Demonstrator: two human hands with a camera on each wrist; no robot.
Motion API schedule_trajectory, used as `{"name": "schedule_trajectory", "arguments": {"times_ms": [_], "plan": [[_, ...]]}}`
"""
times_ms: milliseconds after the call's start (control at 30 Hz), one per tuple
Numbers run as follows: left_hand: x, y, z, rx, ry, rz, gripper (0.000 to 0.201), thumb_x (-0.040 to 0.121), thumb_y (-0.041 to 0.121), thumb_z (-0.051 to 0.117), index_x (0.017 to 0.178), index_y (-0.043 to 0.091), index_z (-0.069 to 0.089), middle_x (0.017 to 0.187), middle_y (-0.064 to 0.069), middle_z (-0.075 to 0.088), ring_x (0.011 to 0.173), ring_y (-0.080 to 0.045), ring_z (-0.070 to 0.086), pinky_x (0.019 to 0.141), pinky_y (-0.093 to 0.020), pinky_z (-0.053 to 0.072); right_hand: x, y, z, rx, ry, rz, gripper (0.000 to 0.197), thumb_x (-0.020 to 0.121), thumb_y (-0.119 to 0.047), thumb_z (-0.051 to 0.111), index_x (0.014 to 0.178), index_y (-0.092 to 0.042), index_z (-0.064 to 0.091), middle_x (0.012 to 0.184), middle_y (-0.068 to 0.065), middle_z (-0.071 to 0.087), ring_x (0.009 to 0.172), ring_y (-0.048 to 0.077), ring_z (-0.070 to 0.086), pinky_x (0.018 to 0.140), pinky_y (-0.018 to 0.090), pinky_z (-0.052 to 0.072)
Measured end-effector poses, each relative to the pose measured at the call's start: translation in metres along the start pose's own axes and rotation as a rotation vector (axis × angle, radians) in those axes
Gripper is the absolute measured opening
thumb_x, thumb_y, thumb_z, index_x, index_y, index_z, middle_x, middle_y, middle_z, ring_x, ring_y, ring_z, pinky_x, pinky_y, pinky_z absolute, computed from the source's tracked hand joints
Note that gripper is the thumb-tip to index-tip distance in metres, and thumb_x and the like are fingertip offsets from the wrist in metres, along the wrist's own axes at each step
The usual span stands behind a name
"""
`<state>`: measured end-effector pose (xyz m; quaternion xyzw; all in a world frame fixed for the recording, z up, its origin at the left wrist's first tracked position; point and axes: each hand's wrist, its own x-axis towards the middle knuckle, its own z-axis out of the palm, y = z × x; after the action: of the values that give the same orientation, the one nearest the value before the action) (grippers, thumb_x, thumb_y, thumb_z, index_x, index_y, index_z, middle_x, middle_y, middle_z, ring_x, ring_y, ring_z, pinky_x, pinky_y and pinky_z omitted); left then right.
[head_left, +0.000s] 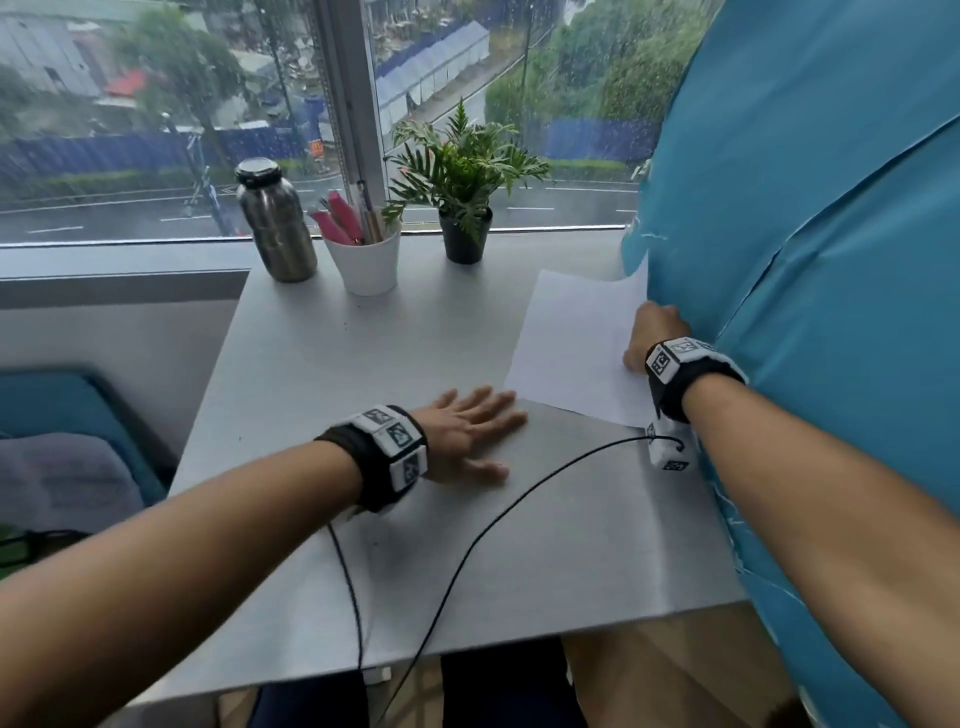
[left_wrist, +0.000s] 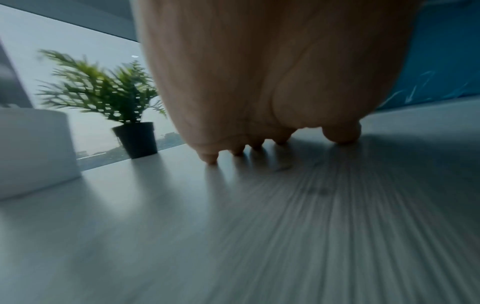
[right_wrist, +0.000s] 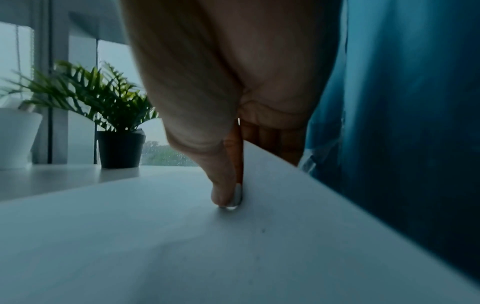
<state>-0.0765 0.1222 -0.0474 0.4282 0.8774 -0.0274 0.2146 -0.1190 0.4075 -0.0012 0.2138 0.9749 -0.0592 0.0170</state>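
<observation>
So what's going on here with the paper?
A person is at a white table. Their right hand pinches the right edge of a white sheet of paper, thumb on top, lifting that edge a little. Their left hand lies flat and open on the table by the sheet's near corner. A metal bottle, a white cup of pens and a potted plant stand at the back.

Edge of the paper (head_left: 571, 338) beyond the grip of the right hand (head_left: 657, 332) hidden behind blue fabric (head_left: 810, 234); gripping fingers beneath largely concealed.
</observation>
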Motion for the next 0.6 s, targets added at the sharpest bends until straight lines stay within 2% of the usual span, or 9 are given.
{"name": "schedule_trajectory", "arguments": {"times_ms": [67,167,200,300,400,467,533,600], "plan": [[-0.022,-0.02,0.005,-0.024,-0.013,-0.051,0.082,0.091,0.072,0.026,0.155,0.034,-0.009,0.161,0.004,-0.019,0.149,-0.02,-0.016,0.118,-0.048,-0.006,-0.001,0.0,-0.001,-0.045,-0.005,-0.032,0.027,0.083,-0.006,0.064,0.108,0.0,0.057,0.118,0.023,0.059,0.101,0.042,0.063,0.082,0.04,0.052],[-0.05,-0.042,0.01,-0.071,-0.018,-0.149,0.107,0.066,0.092,0.001,0.154,0.032,-0.012,0.161,0.007,-0.02,0.149,-0.017,-0.014,0.118,-0.045,-0.005,-0.002,-0.001,-0.002,-0.133,-0.009,-0.078,0.028,0.084,-0.006,0.063,0.111,-0.001,0.058,0.118,0.022,0.06,0.103,0.042,0.062,0.084,0.041,0.053],[-0.056,-0.046,0.011,-0.078,-0.021,-0.193,0.11,0.064,0.093,0.0,0.154,0.031,-0.013,0.161,0.007,-0.02,0.149,-0.015,-0.014,0.118,-0.044,-0.005,-0.001,-0.002,-0.001,-0.172,-0.005,-0.093,0.029,0.084,-0.006,0.062,0.112,-0.001,0.058,0.118,0.022,0.059,0.106,0.041,0.061,0.086,0.041,0.053],[-0.068,-0.05,0.012,-0.064,-0.031,-0.325,0.094,0.084,0.078,0.018,0.154,0.024,-0.014,0.161,0.005,-0.019,0.149,-0.015,-0.012,0.12,-0.045,-0.005,0.001,-0.003,0.005,-0.25,0.015,-0.134,0.032,0.086,-0.005,0.057,0.118,-0.002,0.057,0.127,0.021,0.049,0.12,0.038,0.047,0.094,0.044,0.048],[-0.066,-0.043,0.007,-0.019,-0.017,-0.421,0.097,0.088,0.076,0.021,0.155,0.014,-0.01,0.163,-0.004,-0.015,0.15,-0.02,-0.012,0.12,-0.045,-0.007,-0.003,-0.006,0.009,-0.313,0.101,-0.145,0.032,0.088,-0.006,0.052,0.118,-0.005,0.062,0.138,0.022,0.036,0.128,0.038,0.035,0.101,0.046,0.043],[-0.059,-0.036,0.002,-0.046,0.024,-0.412,0.099,0.089,0.076,0.024,0.155,0.01,-0.01,0.162,-0.008,-0.016,0.15,-0.022,-0.013,0.12,-0.044,-0.008,-0.007,-0.011,0.008,-0.347,0.18,-0.174,0.029,0.087,-0.009,0.056,0.114,-0.006,0.066,0.147,0.024,0.026,0.135,0.04,0.027,0.106,0.047,0.035],[-0.049,-0.029,-0.003,-0.083,0.046,-0.336,0.097,0.09,0.073,0.027,0.155,0.012,-0.01,0.162,-0.007,-0.017,0.149,-0.022,-0.014,0.121,-0.044,-0.007,-0.011,-0.02,0.008,-0.258,0.184,-0.236,0.022,0.084,-0.009,0.062,0.105,-0.006,0.069,0.146,0.023,0.031,0.134,0.041,0.032,0.105,0.045,0.036],[-0.037,-0.022,-0.005,-0.138,0.038,-0.288,0.094,0.091,0.07,0.03,0.156,0.014,-0.01,0.162,-0.005,-0.018,0.149,-0.021,-0.014,0.121,-0.044,-0.006,-0.021,-0.029,0.012,-0.075,0.04,-0.277,0.016,0.083,-0.009,0.065,0.098,-0.005,0.07,0.127,0.021,0.054,0.115,0.038,0.055,0.093,0.037,0.048]]}}
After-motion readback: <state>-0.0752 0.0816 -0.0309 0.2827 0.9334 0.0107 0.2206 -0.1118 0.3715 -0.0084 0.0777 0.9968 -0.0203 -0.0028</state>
